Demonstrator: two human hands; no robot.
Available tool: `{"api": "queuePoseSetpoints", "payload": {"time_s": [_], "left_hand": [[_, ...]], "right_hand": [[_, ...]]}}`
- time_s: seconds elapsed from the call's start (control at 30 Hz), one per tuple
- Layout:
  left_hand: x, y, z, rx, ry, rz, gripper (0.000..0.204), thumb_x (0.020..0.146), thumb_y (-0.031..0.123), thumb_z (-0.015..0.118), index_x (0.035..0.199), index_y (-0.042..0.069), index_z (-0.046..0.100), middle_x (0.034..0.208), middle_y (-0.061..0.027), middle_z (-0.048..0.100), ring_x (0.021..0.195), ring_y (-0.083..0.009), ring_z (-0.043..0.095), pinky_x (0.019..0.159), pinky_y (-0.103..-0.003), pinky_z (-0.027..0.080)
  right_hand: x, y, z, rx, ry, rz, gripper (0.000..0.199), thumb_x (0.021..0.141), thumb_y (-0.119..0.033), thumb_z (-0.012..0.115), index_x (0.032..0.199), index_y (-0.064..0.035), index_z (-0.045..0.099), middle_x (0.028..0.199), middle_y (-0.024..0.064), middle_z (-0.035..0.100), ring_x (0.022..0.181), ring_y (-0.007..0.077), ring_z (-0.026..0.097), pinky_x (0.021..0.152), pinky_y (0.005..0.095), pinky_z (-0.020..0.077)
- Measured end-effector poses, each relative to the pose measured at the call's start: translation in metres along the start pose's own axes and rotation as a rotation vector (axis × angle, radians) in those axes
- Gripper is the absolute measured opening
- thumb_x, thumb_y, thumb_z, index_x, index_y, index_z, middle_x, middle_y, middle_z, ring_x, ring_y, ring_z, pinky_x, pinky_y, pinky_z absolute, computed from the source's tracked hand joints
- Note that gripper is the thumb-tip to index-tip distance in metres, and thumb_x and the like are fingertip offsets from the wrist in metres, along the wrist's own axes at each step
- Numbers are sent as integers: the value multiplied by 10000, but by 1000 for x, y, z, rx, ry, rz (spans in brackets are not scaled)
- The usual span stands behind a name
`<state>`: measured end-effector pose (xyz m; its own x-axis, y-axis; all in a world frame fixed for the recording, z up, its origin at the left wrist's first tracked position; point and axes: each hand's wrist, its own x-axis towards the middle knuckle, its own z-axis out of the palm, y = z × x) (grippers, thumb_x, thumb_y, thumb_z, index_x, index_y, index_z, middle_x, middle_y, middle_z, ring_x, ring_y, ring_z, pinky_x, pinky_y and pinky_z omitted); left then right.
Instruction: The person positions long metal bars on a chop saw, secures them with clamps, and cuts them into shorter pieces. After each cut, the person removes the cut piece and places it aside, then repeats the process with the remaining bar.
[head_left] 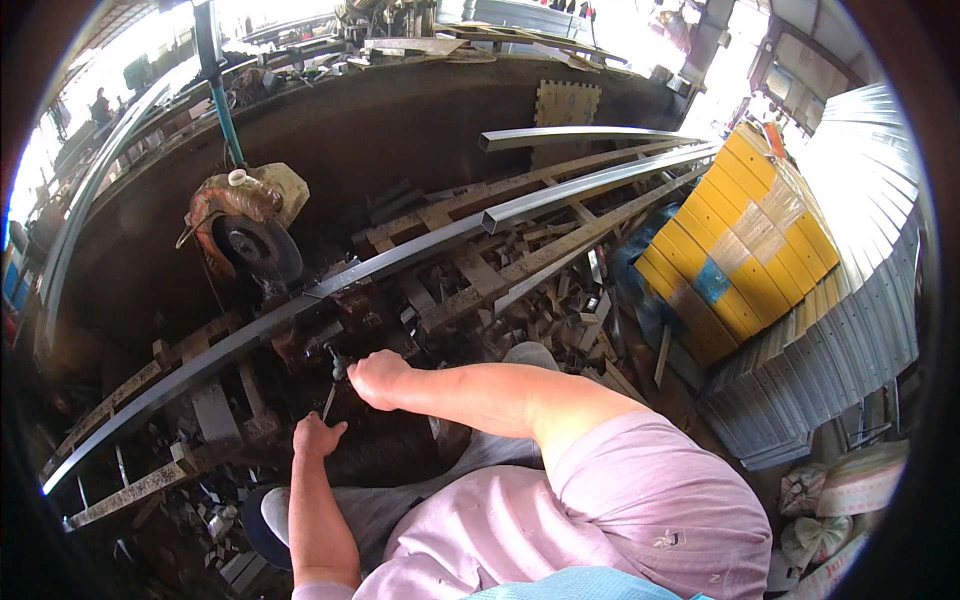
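My left hand (318, 436) is closed around the lower end of a metal crank handle (331, 398), thumb pointing right. My right hand (378, 380) is curled against the handle's hub, its fingers partly hidden. Beyond them, a long square steel tube (400, 262) lies across the dark saw base, under the disc of a cut-off saw (262, 250). The saw has a worn orange guard (214, 208) and its disc stands close behind the tube. The clamp parts (345, 315) in front of the tube are in shadow.
More square tubes (590, 188) rest on a slatted metal frame (470, 295) to the right. Metal offcuts (575, 325) litter the ground below. Stacked yellow panels (740, 245) and corrugated grey sheets (830, 370) stand at the right. A teal post (226, 118) rises behind the saw.
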<state>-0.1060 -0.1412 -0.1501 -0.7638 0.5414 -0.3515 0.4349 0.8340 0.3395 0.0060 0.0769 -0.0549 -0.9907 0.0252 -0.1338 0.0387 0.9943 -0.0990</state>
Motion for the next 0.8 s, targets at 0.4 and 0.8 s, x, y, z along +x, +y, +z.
{"api": "queuePoseSetpoints", "payload": {"time_s": [0.4,0.8], "left_hand": [[-8,9,-7,-19,5,0,699,836,535,877,1234,-22,740,1231,-262,777,1206,-420,735,1041,-497,589],[0,4,2,-63,30,62,713,807,560,878,1196,-20,733,1150,-284,783,1116,-446,752,930,-537,616]], "right_hand": [[-13,-17,-24,-4,108,53,225,957,-215,683,1049,-37,782,994,183,826,947,344,816,807,482,648],[13,27,38,1413,-154,526,369,1008,-372,711,877,-31,654,728,131,622,473,169,442,425,374,409]]}}
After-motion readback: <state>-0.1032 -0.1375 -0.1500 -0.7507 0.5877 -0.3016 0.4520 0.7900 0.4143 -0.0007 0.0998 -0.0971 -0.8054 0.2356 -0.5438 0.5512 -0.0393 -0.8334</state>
